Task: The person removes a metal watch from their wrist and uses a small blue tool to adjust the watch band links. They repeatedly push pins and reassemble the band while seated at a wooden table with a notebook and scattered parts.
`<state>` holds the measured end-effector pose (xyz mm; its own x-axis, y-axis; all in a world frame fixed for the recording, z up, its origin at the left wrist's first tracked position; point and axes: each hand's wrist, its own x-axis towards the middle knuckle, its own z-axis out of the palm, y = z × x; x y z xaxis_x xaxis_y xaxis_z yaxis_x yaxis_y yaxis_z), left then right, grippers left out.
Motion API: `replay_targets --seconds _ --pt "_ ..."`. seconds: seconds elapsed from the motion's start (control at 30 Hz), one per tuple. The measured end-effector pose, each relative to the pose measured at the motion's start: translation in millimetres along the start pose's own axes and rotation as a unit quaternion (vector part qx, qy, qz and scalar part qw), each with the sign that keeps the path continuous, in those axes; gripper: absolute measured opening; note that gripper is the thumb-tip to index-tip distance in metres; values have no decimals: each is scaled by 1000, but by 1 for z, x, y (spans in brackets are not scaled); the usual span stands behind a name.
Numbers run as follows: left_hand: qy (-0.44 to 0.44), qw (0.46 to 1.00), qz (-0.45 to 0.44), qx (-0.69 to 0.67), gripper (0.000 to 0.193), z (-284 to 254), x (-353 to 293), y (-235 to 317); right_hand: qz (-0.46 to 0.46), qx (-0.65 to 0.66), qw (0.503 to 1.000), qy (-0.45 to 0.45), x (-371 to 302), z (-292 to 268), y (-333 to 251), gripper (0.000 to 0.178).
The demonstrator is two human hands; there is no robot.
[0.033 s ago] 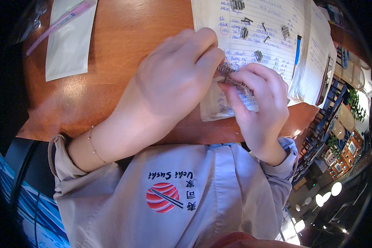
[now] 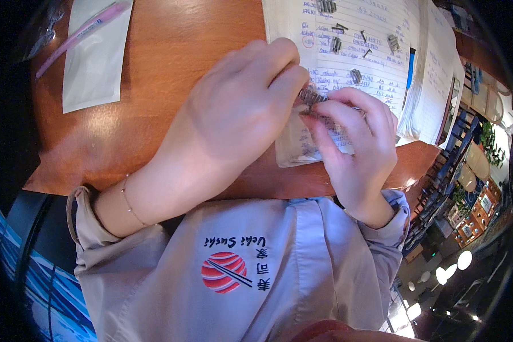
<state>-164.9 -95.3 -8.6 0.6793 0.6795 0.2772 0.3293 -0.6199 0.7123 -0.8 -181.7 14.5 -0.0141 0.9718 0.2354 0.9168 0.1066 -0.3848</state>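
Note:
A narrow metal band of small ridged links (image 2: 312,96) stretches between my two hands above the notebook's near part. My left hand (image 2: 242,97) comes from the left, back upward, its fingers curled and pinching the band's left end; the fingertips are mostly hidden. My right hand (image 2: 362,137) has its thumb and bent fingers on the other part of the band, which partly covers it. Beyond my hands, an open notebook (image 2: 376,20) with handwritten lines carries several short ridged metal pieces, one (image 2: 355,76) just past my right fingers. Thin dark pins, such as one (image 2: 367,55), lie between them.
On the wooden table (image 2: 154,74) at the far left lies a white paper sleeve (image 2: 91,91) with a pink pen (image 2: 80,40) across it. Crumpled clear plastic sits beside it. A dark blue strip (image 2: 410,68) lies on the notebook's right part. Chairs stand beyond the table's right edge.
My right fingers have shifted very slightly along the metal band. Everything else looks the same.

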Motion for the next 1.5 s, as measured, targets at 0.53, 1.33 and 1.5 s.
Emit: replay_targets --seconds 0.53,1.33,1.5 --pt "34 998 -26 36 30 -3 -3 23 16 58 998 -34 5 -7 7 31" --pt "83 985 -20 149 26 16 -14 36 -11 85 996 33 6 3 10 30" --pt "69 985 -27 154 25 14 -13 39 -14 90 995 36 6 3 10 30"
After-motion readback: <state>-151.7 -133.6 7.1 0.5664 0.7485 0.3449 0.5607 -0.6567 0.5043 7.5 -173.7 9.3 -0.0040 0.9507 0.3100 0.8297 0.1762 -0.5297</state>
